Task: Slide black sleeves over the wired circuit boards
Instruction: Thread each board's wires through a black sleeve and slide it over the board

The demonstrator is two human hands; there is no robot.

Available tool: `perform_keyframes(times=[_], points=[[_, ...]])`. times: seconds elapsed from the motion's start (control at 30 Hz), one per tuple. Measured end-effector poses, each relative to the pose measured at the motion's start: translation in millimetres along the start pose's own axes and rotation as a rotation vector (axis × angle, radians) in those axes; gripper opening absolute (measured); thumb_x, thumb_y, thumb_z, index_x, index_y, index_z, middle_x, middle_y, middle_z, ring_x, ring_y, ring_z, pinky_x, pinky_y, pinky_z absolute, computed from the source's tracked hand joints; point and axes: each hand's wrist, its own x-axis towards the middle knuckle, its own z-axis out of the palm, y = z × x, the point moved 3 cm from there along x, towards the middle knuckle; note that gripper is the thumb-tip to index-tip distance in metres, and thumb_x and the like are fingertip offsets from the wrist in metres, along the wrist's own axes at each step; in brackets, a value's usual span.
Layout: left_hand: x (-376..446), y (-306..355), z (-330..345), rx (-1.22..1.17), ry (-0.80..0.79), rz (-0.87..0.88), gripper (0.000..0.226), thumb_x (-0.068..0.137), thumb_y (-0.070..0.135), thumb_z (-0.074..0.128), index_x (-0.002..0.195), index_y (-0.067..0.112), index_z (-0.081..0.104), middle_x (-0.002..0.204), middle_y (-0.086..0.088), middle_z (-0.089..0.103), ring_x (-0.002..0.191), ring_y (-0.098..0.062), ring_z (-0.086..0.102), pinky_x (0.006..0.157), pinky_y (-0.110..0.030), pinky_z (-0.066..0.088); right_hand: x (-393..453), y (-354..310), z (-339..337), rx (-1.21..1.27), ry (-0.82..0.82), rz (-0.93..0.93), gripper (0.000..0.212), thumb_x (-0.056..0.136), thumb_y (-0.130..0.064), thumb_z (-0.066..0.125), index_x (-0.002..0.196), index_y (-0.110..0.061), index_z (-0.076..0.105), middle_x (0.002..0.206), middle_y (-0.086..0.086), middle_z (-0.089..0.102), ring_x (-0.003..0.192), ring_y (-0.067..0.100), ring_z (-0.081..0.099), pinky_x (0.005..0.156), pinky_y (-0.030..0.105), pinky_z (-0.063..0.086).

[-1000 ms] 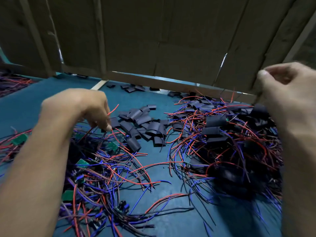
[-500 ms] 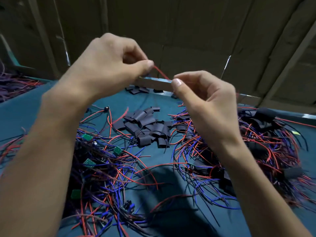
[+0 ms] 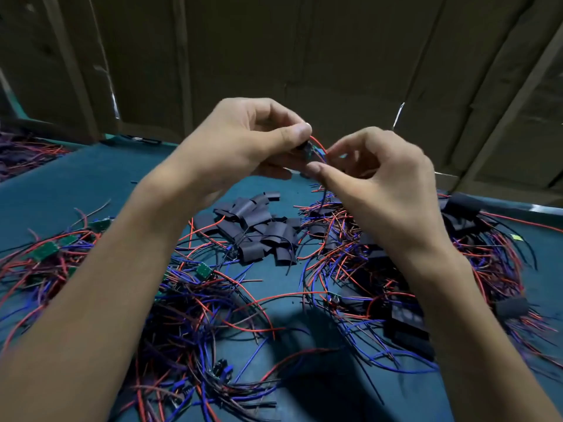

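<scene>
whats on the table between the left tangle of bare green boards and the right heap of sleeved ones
In the head view, a loose pile of empty black sleeves lies between the bare-board tangle and the sleeved heap, with stray red and blue wires crossing the teal tabletop.

circuit board [image 3: 310,152] mostly hidden by fingers [image 3: 300,130], forearms cut off

A pile of loose sleeves [image 3: 259,229] lies in the middle of the tabletop [image 3: 76,190]. Left of it sits a heap of wired boards [image 3: 170,300]. Right of it sits a heap of sleeved boards [image 3: 396,269]. A cardboard wall [image 3: 304,56] stands behind them. Both hands meet above the sleeves.
</scene>
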Motion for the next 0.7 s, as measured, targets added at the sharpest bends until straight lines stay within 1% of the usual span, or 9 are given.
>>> perform_keyframes(times=[0.1, 0.13, 0.2, 0.3, 0.4, 0.47, 0.57, 0.63, 0.7], points=[[2.9, -2.5, 3.8, -0.256, 0.061, -0.071, 0.017, 0.095, 0.007, 0.064, 0.111, 0.004, 0.061, 0.092, -0.013, 0.071, 0.088, -0.034, 0.075, 0.081, -0.043, 0.062, 0.3, -5.6, -7.5, -0.074, 0.139, -0.061, 0.026, 0.080, -0.033, 0.085, 0.082, -0.014, 0.068, 0.078, -0.002, 0.061, 0.069, 0.013, 0.055, 0.064, 0.028, 0.044], [4.1, -3.8, 5.6, -0.330, 0.073, -0.092, 0.019, 0.095, 0.004, 0.064, 0.113, 0.002, 0.061, 0.089, -0.013, 0.071, 0.084, -0.032, 0.074, 0.079, -0.041, 0.063, 0.2, -8.1, -9.0, -0.052, 0.139, -0.072, 0.022, 0.082, -0.034, 0.084, 0.081, -0.016, 0.071, 0.076, -0.003, 0.064, 0.067, 0.011, 0.057, 0.064, 0.027, 0.045], [6.0, -7.2, 8.9, -0.406, 0.074, -0.140, 0.021, 0.094, -0.002, 0.062, 0.114, -0.001, 0.061, 0.084, -0.014, 0.071, 0.078, -0.029, 0.073, 0.073, -0.033, 0.062, 1.1, -10.1, -7.5, 0.007, 0.032, -0.052, 0.017, 0.086, -0.040, 0.078, 0.091, -0.023, 0.079, 0.074, -0.010, 0.068, 0.066, 0.006, 0.061, 0.064, 0.020, 0.047], [6.3, -15.8, 13.6, -0.366, 0.035, -0.217, 0.021, 0.092, -0.007, 0.061, 0.112, -0.001, 0.064, 0.093, -0.021, 0.074, 0.082, -0.030, 0.074, 0.074, -0.032, 0.063, 1.8, -0.7, -0.1, -0.027, -0.181, -0.002, 0.022, 0.090, -0.035, 0.072, 0.111, -0.032, 0.079, 0.079, -0.010, 0.069, 0.069, 0.003, 0.059, 0.066, 0.016, 0.043], [6.7, -23.3, 16.2, -0.204, -0.002, -0.266, 0.019, 0.092, -0.001, 0.065, 0.109, 0.007, 0.069, 0.096, -0.015, 0.077, 0.085, -0.023, 0.076, 0.071, -0.032, 0.060, 3.1, 10.2, 0.1, -0.031, -0.208, 0.032, 0.015, 0.088, -0.035, 0.077, 0.102, -0.031, 0.081, 0.090, -0.002, 0.067, 0.082, 0.008, 0.063, 0.073, 0.024, 0.047], [7.0, -25.9, 17.3, -0.048, 0.002, -0.261, 0.020, 0.091, 0.007, 0.069, 0.108, 0.018, 0.071, 0.090, -0.002, 0.078, 0.080, -0.011, 0.073, 0.065, -0.025, 0.048, 3.8, 12.8, 0.4, -0.003, -0.202, 0.050, 0.013, 0.084, -0.038, 0.082, 0.092, -0.028, 0.080, 0.091, -0.003, 0.067, 0.086, 0.010, 0.065, 0.076, 0.025, 0.050], [7.5, -26.4, 19.9, -0.053, 0.023, -0.223, 0.027, 0.089, 0.011, 0.070, 0.112, 0.024, 0.070, 0.089, 0.004, 0.077, 0.072, -0.005, 0.065, 0.065, -0.026, 0.039, 3.3, 17.0, 4.7, 0.204, -0.239, 0.189, 0.017, 0.080, -0.029, 0.086, 0.082, -0.017, 0.074, 0.078, 0.001, 0.074, 0.076, 0.018, 0.073, 0.073, 0.036, 0.060], [8.8, -25.6, 21.8, -0.102, 0.065, -0.206, 0.030, 0.088, 0.012, 0.069, 0.115, 0.026, 0.068, 0.092, 0.005, 0.077, 0.073, -0.006, 0.064, 0.071, -0.030, 0.040, 1.1, 18.2, 11.0, 0.420, -0.301, 0.311, 0.016, 0.081, -0.010, 0.084, 0.077, -0.008, 0.069, 0.071, 0.007, 0.075, 0.072, 0.026, 0.076, 0.072, 0.042, 0.063], [9.9, -26.7, 22.4, -0.185, 0.120, -0.231, 0.030, 0.087, 0.011, 0.067, 0.114, 0.025, 0.068, 0.090, 0.006, 0.075, 0.072, -0.007, 0.058, 0.070, -0.030, 0.039, -0.2, 20.7, 15.2, 0.609, -0.331, 0.424, 0.021, 0.080, 0.007, 0.078, 0.071, -0.005, 0.064, 0.065, 0.010, 0.073, 0.069, 0.029, 0.075, 0.072, 0.044, 0.064]])
